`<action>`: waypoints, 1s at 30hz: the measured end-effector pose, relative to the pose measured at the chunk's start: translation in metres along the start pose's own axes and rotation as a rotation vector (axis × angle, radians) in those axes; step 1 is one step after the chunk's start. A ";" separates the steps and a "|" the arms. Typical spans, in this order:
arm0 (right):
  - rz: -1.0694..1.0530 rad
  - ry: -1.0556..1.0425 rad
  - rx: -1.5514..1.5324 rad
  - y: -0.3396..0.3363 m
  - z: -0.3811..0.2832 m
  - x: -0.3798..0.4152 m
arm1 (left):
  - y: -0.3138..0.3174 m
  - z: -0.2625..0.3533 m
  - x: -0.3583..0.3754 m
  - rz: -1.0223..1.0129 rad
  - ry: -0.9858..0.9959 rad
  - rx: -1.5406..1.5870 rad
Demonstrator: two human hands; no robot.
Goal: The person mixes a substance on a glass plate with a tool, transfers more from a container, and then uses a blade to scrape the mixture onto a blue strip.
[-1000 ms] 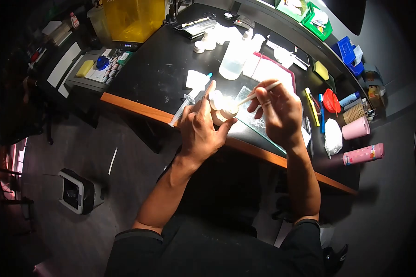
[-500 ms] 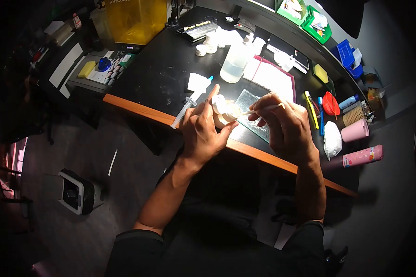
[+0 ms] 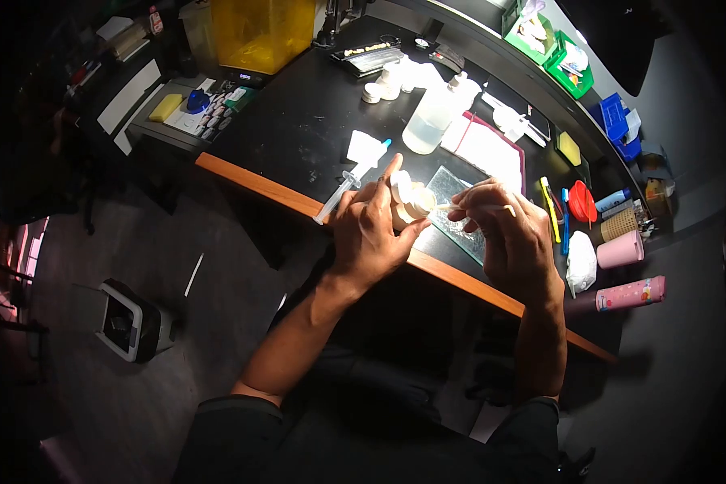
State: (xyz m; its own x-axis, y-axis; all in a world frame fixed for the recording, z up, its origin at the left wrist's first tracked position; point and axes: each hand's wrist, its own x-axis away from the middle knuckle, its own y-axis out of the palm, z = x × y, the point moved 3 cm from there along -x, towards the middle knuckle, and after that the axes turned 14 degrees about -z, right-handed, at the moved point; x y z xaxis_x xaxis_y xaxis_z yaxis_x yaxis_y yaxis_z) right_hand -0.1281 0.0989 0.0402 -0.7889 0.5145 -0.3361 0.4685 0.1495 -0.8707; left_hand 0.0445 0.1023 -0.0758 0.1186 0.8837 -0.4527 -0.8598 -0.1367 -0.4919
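Note:
Fingers of my left hand (image 3: 373, 238) are wrapped round a small white jar (image 3: 411, 208) near the table's front edge, with a white lid (image 3: 400, 187) beside its mouth. My right hand (image 3: 508, 230) pinches a thin white stick (image 3: 448, 208), whose tip is at the jar's opening. Under and behind the right fingers lies a glass plate (image 3: 444, 184). A clear syringe (image 3: 337, 198) rests left of the jar, close to a white paper piece (image 3: 362, 148) with a blue tip next to it.
A clear bottle (image 3: 427, 121) stands behind the jar, left of a red-edged white pad (image 3: 488, 153). White jars (image 3: 387, 82) are farther back. On the right are a red bowl (image 3: 582, 202), a pink cup (image 3: 620, 249) and a pink bottle (image 3: 631, 294). The table's wooden edge (image 3: 258, 187) runs in front.
The whole view has shifted, so the table things appear farther right. The stick, held out beyond the right fingers before, now shows less. Both hands keep their holds.

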 end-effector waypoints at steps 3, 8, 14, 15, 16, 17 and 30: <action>-0.011 0.019 0.027 0.000 -0.002 0.002 | 0.000 0.001 0.000 0.016 0.004 -0.003; -0.030 0.035 0.063 0.002 -0.009 0.003 | 0.000 0.000 -0.001 0.031 -0.003 0.015; 0.004 0.040 0.088 0.009 -0.015 0.016 | 0.000 0.000 0.000 0.083 0.027 -0.038; -0.010 0.045 0.097 0.010 -0.015 0.017 | 0.000 -0.001 0.000 0.090 0.033 -0.032; 0.010 0.029 0.100 0.012 -0.015 0.019 | 0.001 -0.002 0.000 0.095 0.039 -0.026; 0.029 0.013 0.104 0.014 -0.014 0.020 | 0.002 -0.002 -0.001 0.101 0.046 -0.020; 0.124 -0.114 0.346 0.054 -0.019 0.049 | 0.007 -0.005 0.001 0.138 0.052 0.009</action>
State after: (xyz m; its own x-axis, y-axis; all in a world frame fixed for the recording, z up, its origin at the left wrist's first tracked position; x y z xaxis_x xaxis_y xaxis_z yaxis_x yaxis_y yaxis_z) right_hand -0.1336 0.1483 -0.0165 -0.7827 0.4111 -0.4673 0.4165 -0.2119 -0.8841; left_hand 0.0408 0.0999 -0.0834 0.0247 0.8323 -0.5538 -0.8742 -0.2507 -0.4158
